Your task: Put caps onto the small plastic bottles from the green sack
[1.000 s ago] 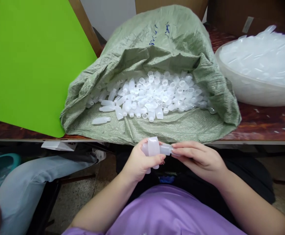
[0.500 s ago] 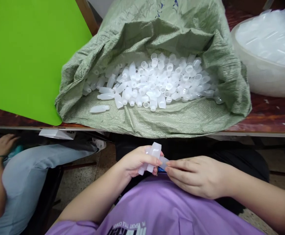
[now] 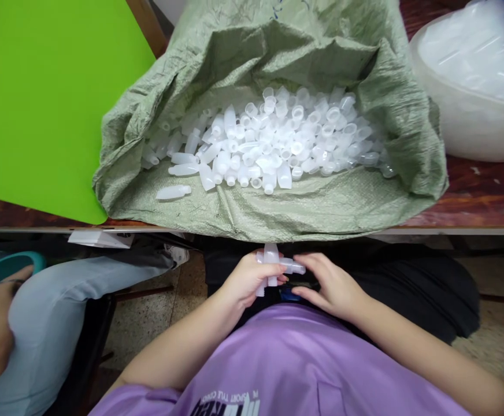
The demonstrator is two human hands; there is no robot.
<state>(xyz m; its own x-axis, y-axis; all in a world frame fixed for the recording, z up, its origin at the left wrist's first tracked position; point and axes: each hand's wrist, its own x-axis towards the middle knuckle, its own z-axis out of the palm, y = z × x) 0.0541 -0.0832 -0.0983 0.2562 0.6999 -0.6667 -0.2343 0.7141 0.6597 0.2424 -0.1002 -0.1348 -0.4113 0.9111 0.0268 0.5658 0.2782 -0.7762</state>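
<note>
While my left hand (image 3: 245,280) curls shut around a few small translucent bottles (image 3: 270,261) just over my lap, my right hand (image 3: 330,283) comes in beside it, fingertips pinched on the end of the one bottle that lies crosswise between both hands. Both forearms angle inward from my purple shirt (image 3: 286,370), which carries white lettering too cut off to read. Just beyond my hands, the green woven sack (image 3: 278,214) holds a heap of loose bottles (image 3: 273,138); blue marks near its top edge are illegible.

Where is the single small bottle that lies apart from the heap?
In the head view, the lone bottle lies on the green sack's front flap, left of the heap.
</note>
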